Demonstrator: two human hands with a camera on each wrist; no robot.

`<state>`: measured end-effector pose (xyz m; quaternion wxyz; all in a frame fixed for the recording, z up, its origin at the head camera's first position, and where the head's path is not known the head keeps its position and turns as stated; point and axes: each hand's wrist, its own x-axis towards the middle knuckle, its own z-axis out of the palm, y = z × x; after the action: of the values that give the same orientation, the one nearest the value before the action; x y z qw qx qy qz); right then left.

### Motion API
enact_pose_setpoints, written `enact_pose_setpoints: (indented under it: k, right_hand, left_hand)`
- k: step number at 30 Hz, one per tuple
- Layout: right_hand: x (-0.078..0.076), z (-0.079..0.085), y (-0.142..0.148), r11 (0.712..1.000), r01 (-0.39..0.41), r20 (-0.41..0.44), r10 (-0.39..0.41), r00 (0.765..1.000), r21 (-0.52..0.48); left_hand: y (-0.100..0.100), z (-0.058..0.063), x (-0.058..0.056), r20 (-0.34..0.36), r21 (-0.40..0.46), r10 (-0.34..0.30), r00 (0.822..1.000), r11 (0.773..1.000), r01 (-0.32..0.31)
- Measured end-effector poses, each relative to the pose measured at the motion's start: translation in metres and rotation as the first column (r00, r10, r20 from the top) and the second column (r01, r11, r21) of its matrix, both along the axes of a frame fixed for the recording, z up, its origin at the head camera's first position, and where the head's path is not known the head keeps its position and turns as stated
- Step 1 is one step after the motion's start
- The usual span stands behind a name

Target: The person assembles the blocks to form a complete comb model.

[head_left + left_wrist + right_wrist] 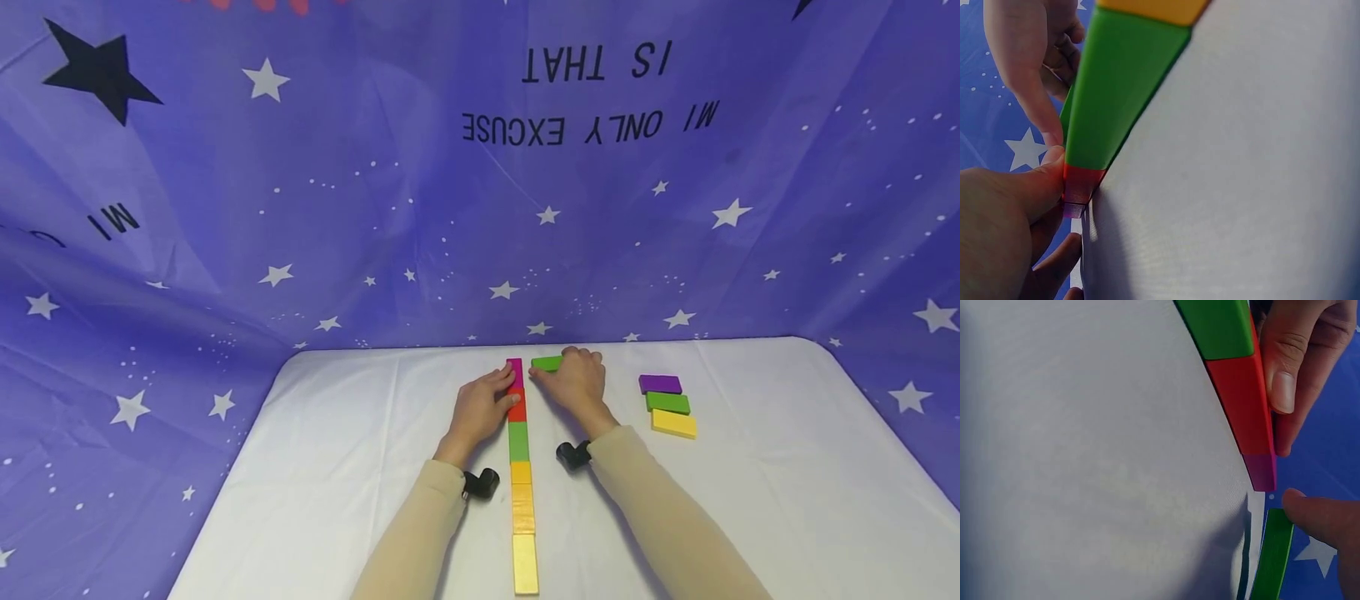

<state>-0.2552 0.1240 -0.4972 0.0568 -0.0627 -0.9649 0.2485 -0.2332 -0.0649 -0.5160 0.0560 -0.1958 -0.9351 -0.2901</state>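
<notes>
A row of coloured wooden blocks runs away from me: pale yellow [526, 567] nearest, orange-yellow ones [523, 508], then green [519, 442], red [517, 410] and magenta [514, 367] at the far end. My left hand [476, 408] lies along the row's left side, its thumb touching the red block and fingertips at the magenta one. Just right of the magenta end, my right hand [579, 382] holds another green block [545, 363] crosswise between thumb and fingers. In the right wrist view, that held block [1274, 556] casts a shadow on the cloth beside it.
Right of my right hand, a purple block [660, 384], a green block [667, 403] and a yellow block [673, 423] lie close together. A white cloth [322, 500] covers the table. Its far edge meets a blue starry curtain [420, 208] just beyond the row.
</notes>
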Motion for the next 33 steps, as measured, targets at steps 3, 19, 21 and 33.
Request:
enact_pose_setpoints:
  k: [3, 19, 21, 33]
  right_hand:
    - [-0.002, 0.000, -0.002, 1.000, 0.004, 0.002, -0.004, 1.000, 0.006]
    - [-0.006, -0.004, -0.007, 1.000, -0.002, 0.019, 0.002, 1.000, 0.007]
    - [-0.006, -0.004, -0.004, 1.000, -0.011, 0.014, 0.011, 1.000, -0.014]
    - [-0.008, -0.010, 0.003, 0.995, -0.039, -0.008, 0.039, 0.999, -0.089]
  left_hand:
    - [0.001, -0.001, 0.000, 0.003, 0.006, -0.003, 1.000, 1.000, 0.003]
    - [0.000, -0.001, -0.001, 0.009, 0.021, -0.010, 1.000, 1.000, 0.009]
    - [0.000, -0.001, -0.001, 0.011, 0.021, -0.008, 1.000, 1.000, 0.007]
    - [0.001, -0.001, -0.002, 0.017, 0.020, -0.006, 1.000, 1.000, 0.006]
